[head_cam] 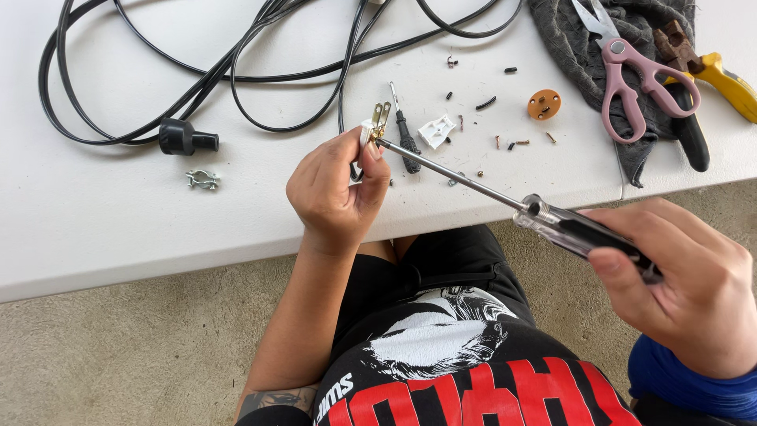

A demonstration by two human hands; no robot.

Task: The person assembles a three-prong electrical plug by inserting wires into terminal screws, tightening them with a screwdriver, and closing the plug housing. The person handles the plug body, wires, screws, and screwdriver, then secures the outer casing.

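Here the left hand (337, 193) pinches the plug (372, 130) above the table (118, 229) edge; the right hand (694, 288), closed around the screwdriver (512, 203), sets its tip on a terminal. Keeping shaft square, pressing gently, should prevent slipping.

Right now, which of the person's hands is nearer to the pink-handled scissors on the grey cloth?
Right. The right hand, gripping the screwdriver, sits below the pink-handled scissors off the table edge; the left hand, holding the plug part, is far to their left.
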